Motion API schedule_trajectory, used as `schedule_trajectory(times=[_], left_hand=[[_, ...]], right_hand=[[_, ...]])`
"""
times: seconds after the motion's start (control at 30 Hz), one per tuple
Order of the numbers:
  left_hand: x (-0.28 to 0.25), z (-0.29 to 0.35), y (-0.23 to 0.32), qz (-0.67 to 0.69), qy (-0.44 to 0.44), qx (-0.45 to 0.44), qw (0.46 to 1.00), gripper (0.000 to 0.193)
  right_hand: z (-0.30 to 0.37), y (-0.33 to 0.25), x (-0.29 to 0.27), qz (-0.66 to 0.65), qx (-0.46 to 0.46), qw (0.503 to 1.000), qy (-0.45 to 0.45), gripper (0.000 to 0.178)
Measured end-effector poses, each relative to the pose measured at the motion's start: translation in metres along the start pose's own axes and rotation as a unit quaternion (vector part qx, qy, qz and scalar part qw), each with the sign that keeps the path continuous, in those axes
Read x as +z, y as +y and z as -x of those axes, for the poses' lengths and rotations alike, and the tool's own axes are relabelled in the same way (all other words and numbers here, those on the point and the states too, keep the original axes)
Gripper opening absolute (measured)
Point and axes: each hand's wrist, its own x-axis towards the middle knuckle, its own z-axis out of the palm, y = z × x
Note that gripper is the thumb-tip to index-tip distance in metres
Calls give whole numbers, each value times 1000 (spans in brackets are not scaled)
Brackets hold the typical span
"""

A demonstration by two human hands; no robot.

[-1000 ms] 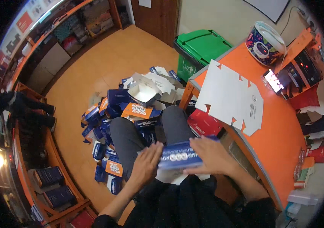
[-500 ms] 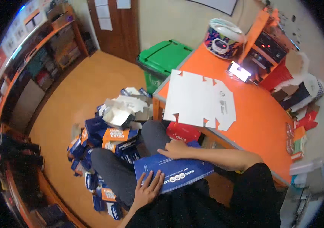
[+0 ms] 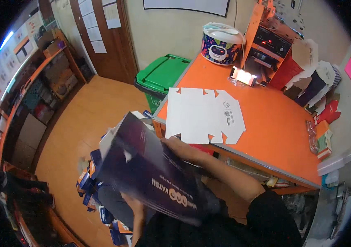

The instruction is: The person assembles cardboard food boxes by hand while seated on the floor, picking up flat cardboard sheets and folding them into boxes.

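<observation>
A dark blue cardboard box (image 3: 150, 168) with white print is tilted up over my lap, smeared by motion. My right hand (image 3: 181, 149) grips its upper right edge, fingers closed. Below the box's lower left side shows part of my left hand (image 3: 133, 206); its fingers are hidden behind the cardboard. Just beyond my right hand, a flat white die-cut cardboard sheet (image 3: 200, 115) with notched edges lies on the orange table (image 3: 266, 127).
Folded blue and orange boxes (image 3: 88, 181) are heaped on the floor at left. A green lidded bin (image 3: 162, 73) stands by the table's far corner. On the table are a patterned rice cooker (image 3: 221, 44), a lit phone (image 3: 243, 76) and an orange shelf unit (image 3: 251, 31).
The blue box has risen from lying flat on my lap to a steep tilt. My left hand has gone from its top face to beneath it. The view has shifted.
</observation>
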Motion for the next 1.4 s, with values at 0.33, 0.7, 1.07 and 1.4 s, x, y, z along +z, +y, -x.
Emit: schedule_trajectory(times=[0.33,0.7,1.07,1.4], left_hand=[[30,-24,52,35,147,22,988,44],[-38,-163,94,-367,162,151,903,43],[61,-182,199,65,-162,347,921,26],[40,-104,209,588,-237,399,662,40]], right_hand=[[-13,-24,39,-251,127,959,37,42],[54,6,-73,-247,-97,947,182,49],[82,34,-28,-452,151,783,399,51],[91,20,-51,-208,406,885,95,42]])
